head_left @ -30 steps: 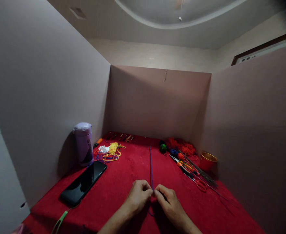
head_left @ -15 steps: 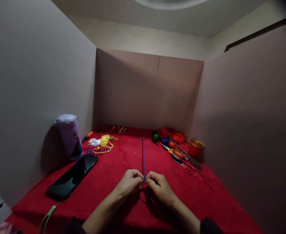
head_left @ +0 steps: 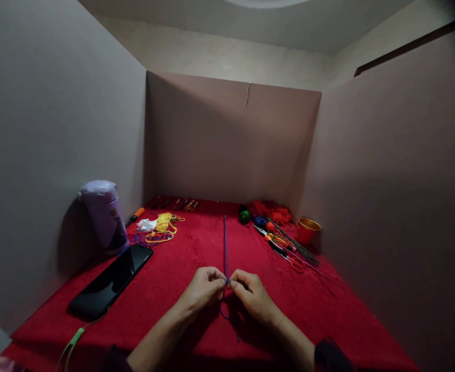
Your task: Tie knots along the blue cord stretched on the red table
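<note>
Blue cord (head_left: 225, 245) pinched by both hands at its near end, over red cloth (head_left: 313, 315).
Long axis: straight away from the person, from fingertips toward the back panel (head_left: 227, 139); a thin loose tail curves back beneath the hands, between the wrists. Left hand (head_left: 201, 290) and right hand (head_left: 254, 297) equally near, meeting from either side of the cord, fingertips almost touching. Each grip: thumb and forefinger closed on cord, remaining fingers curled; which strand each has, cannot tell. Pose: backs of hands upward, forearms converging from the lower edge.
</note>
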Demonstrator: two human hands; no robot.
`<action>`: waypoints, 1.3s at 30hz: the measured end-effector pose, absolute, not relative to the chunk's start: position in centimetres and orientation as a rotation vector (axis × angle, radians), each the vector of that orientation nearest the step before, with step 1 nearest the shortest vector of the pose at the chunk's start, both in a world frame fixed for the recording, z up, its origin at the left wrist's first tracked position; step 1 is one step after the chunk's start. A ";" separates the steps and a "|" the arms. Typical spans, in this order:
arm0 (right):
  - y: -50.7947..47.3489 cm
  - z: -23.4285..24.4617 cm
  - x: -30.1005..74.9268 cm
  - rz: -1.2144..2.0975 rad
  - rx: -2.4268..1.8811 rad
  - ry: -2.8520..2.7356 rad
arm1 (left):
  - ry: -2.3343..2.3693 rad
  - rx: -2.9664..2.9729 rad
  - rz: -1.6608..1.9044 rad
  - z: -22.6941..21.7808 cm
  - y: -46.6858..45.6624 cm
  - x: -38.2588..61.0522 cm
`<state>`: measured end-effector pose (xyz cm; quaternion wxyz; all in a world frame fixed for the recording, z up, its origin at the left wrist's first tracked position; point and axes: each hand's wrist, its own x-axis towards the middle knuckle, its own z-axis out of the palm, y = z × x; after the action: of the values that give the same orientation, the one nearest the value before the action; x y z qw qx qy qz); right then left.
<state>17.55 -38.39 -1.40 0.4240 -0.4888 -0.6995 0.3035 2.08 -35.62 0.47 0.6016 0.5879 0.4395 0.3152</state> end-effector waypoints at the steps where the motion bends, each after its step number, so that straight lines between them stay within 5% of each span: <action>1: -38.3 -1.4 17.5 0.767 -1.219 -1.743 | 1.010 1.370 0.731 0.3 -35.5 2.1; 32: -37.8 -1.5 17.8 1.055 -1.227 -1.579 | 1.310 2.682 0.904 -4.0 -41.7 3.3; 39: -37.8 -1.7 17.7 1.073 -1.219 -1.535 | 1.203 2.141 1.130 -1.1 -40.5 2.6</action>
<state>17.73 -37.78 -1.66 0.4380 -0.4905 -0.6175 0.4316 2.64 -40.46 -1.08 0.2175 0.7730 0.4343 0.4081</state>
